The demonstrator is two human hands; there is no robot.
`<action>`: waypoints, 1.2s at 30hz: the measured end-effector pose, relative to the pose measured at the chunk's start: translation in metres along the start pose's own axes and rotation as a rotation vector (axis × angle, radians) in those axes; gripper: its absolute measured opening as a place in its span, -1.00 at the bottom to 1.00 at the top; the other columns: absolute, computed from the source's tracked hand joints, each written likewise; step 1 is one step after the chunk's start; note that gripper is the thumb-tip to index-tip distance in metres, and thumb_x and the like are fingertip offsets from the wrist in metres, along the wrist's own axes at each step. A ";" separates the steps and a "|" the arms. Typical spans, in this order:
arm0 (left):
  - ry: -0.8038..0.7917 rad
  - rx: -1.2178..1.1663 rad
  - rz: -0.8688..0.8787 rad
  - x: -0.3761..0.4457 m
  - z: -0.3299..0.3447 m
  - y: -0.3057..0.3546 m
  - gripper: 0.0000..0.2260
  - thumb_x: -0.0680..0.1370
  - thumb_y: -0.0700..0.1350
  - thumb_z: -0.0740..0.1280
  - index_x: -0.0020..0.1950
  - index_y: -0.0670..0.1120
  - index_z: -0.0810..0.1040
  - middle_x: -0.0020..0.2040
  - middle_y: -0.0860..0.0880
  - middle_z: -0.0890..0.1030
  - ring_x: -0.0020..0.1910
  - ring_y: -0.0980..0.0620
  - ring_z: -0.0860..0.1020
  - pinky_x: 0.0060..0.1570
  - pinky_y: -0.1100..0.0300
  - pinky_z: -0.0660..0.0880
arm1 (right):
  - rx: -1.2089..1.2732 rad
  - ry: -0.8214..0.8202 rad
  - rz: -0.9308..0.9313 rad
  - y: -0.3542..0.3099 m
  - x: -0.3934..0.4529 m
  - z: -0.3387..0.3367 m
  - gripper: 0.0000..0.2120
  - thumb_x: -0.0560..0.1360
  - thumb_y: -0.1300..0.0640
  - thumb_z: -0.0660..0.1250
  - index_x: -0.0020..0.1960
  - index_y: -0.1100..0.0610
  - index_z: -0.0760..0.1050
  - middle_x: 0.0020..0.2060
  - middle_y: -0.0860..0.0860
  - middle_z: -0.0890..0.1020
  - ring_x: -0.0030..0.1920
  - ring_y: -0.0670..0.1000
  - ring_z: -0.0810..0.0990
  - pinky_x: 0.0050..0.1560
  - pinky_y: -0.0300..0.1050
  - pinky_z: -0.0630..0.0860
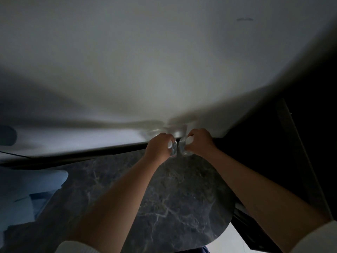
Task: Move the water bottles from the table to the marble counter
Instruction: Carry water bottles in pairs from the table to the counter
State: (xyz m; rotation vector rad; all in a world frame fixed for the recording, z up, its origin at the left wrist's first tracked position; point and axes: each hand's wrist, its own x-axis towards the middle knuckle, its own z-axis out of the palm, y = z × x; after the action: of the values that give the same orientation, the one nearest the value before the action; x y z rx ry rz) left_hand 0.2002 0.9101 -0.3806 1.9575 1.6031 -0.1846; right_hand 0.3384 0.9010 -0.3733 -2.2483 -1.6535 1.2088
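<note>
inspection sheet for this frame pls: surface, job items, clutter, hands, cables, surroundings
Surface: dark veined marble counter with a rounded end, dimly lit.
Job's things: two clear water bottles with white caps, left bottle and right bottle, close together at the counter's far edge; whether set down cannot be told.
Clutter: nothing seen.
Grippers: left hand grips the left bottle; right hand grips the right bottle.
Cables: thin dark line at far left, possibly a cable.
Surroundings: pale wall behind; dark area right.
</note>
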 end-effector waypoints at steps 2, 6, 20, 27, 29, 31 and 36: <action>0.006 0.000 0.002 0.000 0.002 -0.002 -0.73 0.47 -0.17 0.39 0.16 -0.09 0.56 0.16 -0.09 0.57 0.16 -0.09 0.53 0.09 0.14 0.42 | 0.000 -0.004 -0.001 -0.002 0.001 0.002 -0.63 0.38 0.23 0.42 0.16 0.31 0.51 0.19 0.24 0.54 0.22 0.17 0.49 0.09 -0.15 0.42; 0.027 -0.023 0.004 0.001 0.003 -0.002 -0.75 0.49 -0.21 0.35 0.17 -0.12 0.56 0.15 -0.10 0.57 0.16 -0.09 0.53 0.05 0.17 0.42 | 0.009 0.001 -0.021 -0.007 0.001 0.003 -0.65 0.39 0.22 0.42 0.13 0.34 0.52 0.15 0.24 0.58 0.20 0.16 0.51 -0.06 -0.17 0.34; 0.029 -0.002 0.037 0.001 0.004 -0.001 -0.71 0.54 -0.22 0.28 0.26 -0.13 0.48 0.26 -0.10 0.53 0.22 -0.11 0.51 0.16 0.12 0.43 | -0.043 -0.016 -0.040 -0.012 0.003 0.000 -0.73 0.45 0.23 0.34 0.09 0.37 0.56 0.12 0.26 0.61 0.20 0.19 0.53 0.00 -0.20 0.31; -0.041 0.006 0.041 0.004 0.001 -0.001 -0.61 0.54 -0.17 0.31 0.36 -0.11 0.38 0.31 -0.11 0.49 0.28 -0.10 0.49 0.22 0.13 0.43 | -0.194 -0.115 -0.003 -0.018 0.003 0.000 -0.72 0.53 0.10 0.25 0.10 0.27 0.54 0.13 0.18 0.60 0.27 0.12 0.49 0.14 -0.23 0.37; -0.057 -0.011 0.029 0.003 -0.003 -0.002 -0.49 0.54 -0.17 0.32 0.46 -0.11 0.25 0.37 -0.13 0.43 0.32 -0.11 0.46 0.28 0.09 0.43 | -0.205 -0.114 0.009 -0.019 0.004 -0.001 -0.75 0.53 0.04 0.25 -0.01 0.21 0.55 -0.01 0.13 0.62 0.24 0.12 0.52 -0.01 -0.27 0.44; -0.048 0.010 0.029 0.001 -0.008 -0.002 -0.42 0.53 -0.15 0.34 0.49 -0.11 0.18 0.37 -0.15 0.42 0.30 -0.12 0.48 0.25 0.07 0.48 | -0.169 -0.094 0.005 -0.019 0.002 -0.005 -0.63 0.53 0.03 0.26 0.24 0.23 0.47 0.19 0.18 0.56 0.28 0.13 0.49 0.14 -0.18 0.43; 0.061 0.055 -0.052 -0.029 -0.025 -0.007 -0.52 0.57 -0.16 0.27 0.46 -0.16 0.23 0.34 -0.15 0.43 0.29 -0.10 0.47 0.20 0.10 0.46 | -0.276 -0.006 -0.044 -0.027 -0.013 -0.019 -0.57 0.55 0.07 0.22 0.36 0.23 0.35 0.33 0.23 0.40 0.34 0.19 0.40 0.34 -0.05 0.33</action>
State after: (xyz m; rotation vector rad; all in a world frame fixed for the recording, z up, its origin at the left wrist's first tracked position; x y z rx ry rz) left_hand 0.1798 0.8986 -0.3494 1.9814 1.7061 -0.1939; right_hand 0.3287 0.9080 -0.3400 -2.3455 -1.9683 1.0330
